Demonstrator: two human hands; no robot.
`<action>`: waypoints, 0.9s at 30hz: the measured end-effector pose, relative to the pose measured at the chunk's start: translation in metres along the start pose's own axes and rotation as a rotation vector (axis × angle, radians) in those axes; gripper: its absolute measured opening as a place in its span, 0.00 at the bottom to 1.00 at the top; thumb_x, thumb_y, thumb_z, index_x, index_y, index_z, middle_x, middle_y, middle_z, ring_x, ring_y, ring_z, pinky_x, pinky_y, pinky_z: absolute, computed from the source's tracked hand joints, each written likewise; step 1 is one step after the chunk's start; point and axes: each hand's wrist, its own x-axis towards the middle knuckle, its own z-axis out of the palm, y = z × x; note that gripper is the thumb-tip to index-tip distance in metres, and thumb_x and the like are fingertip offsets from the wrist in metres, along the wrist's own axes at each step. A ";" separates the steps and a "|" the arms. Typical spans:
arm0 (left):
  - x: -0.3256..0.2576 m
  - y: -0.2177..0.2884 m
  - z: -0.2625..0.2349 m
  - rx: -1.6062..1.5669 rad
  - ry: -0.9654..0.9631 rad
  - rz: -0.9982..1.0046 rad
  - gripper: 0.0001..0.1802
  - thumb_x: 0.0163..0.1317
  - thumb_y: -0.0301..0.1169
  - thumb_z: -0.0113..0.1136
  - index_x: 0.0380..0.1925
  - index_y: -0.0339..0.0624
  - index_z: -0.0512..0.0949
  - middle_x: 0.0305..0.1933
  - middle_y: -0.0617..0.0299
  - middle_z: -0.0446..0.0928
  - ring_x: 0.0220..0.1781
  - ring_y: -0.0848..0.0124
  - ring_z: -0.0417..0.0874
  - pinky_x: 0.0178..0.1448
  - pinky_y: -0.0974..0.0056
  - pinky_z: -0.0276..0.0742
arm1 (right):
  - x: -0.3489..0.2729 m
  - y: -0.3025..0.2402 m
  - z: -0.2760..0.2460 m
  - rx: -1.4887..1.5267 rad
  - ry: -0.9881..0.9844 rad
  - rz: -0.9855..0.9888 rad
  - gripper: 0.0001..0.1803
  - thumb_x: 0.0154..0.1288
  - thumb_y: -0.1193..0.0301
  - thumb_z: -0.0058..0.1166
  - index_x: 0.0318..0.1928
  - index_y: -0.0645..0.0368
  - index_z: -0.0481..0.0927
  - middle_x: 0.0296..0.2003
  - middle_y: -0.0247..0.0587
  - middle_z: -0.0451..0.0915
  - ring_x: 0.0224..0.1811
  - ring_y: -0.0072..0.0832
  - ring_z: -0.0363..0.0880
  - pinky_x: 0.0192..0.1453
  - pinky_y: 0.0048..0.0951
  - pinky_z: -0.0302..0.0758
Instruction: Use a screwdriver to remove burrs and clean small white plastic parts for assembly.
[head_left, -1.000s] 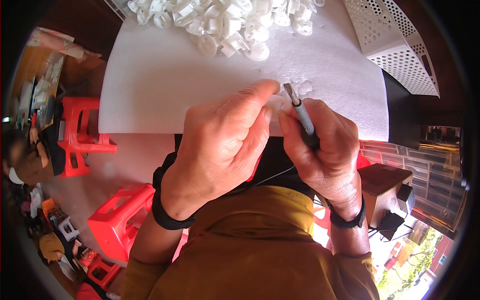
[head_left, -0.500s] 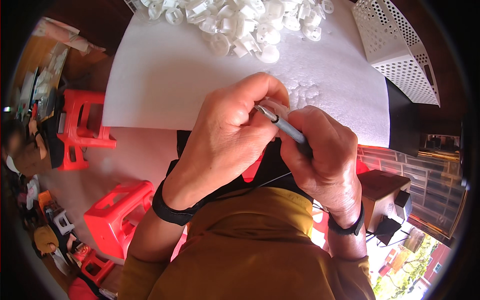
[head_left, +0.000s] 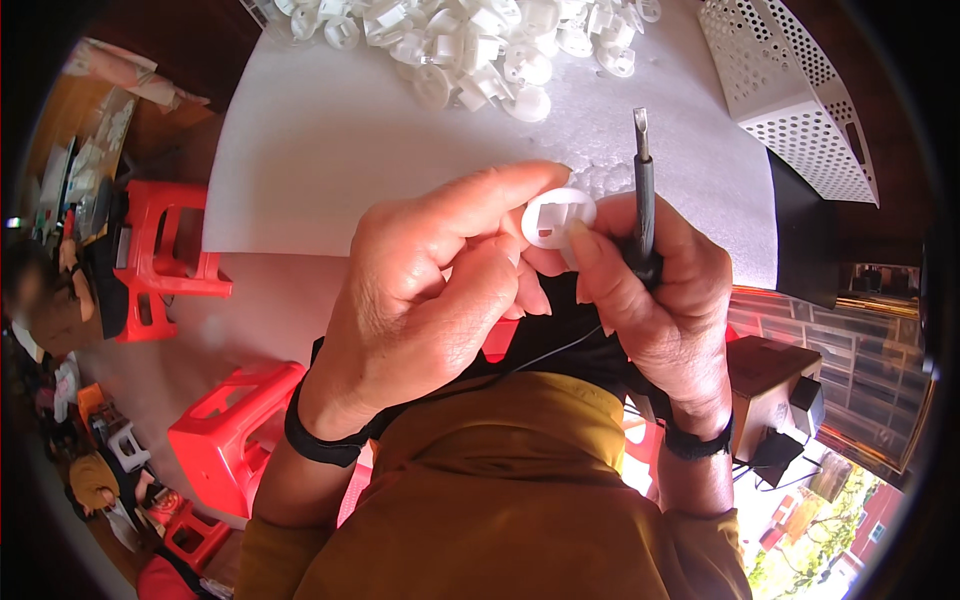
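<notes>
A small round white plastic part (head_left: pixel 547 225), its face showing a rectangular opening, is up between my hands above the table's near edge. My right hand (head_left: pixel 660 290) pinches its right side with the thumb against the fingers. That same hand also keeps a slim dark-handled tool (head_left: pixel 644 200) with a flat metal tip, which points upward away from the part. At the part's left edge is my left hand (head_left: pixel 440 270), index finger stretched over the top and thumb apart from it. Its fingertips touch or nearly touch the rim; their exact contact is partly hidden.
Loose white plastic parts (head_left: pixel 480 50) are heaped at the far side of the white foam-covered table (head_left: pixel 320 170). A perforated white basket (head_left: pixel 790 100) stands at the far right. Red stools (head_left: pixel 235 430) stand on the left, where another person (head_left: pixel 50 300) sits. Cardboard box (head_left: pixel 765 390) at right.
The tool has swung from lying across the part, tip toward my left hand, to upright in my right hand. My left fingers have loosened and the part's round face now shows.
</notes>
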 end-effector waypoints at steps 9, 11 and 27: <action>0.009 0.006 0.010 0.047 0.075 -0.125 0.11 0.64 0.21 0.49 0.46 0.32 0.74 0.29 0.62 0.78 0.25 0.81 0.77 0.30 0.76 0.73 | 0.001 0.003 0.004 -0.194 0.046 -0.295 0.06 0.59 0.79 0.60 0.36 0.63 0.76 0.22 0.35 0.78 0.21 0.20 0.73 0.26 0.23 0.69; 0.010 0.007 0.011 0.053 0.109 -0.139 0.09 0.64 0.20 0.49 0.43 0.33 0.74 0.27 0.65 0.76 0.24 0.83 0.75 0.29 0.76 0.72 | 0.002 0.001 0.006 -0.262 0.044 -0.373 0.07 0.57 0.80 0.60 0.36 0.62 0.76 0.22 0.36 0.76 0.20 0.23 0.74 0.26 0.25 0.69; 0.004 0.001 0.008 0.549 0.022 0.230 0.15 0.58 0.17 0.52 0.47 0.31 0.73 0.21 0.64 0.72 0.18 0.75 0.72 0.25 0.71 0.68 | -0.002 -0.005 0.001 -0.266 0.055 -0.188 0.04 0.60 0.78 0.58 0.34 0.63 0.76 0.22 0.40 0.78 0.21 0.27 0.77 0.28 0.25 0.72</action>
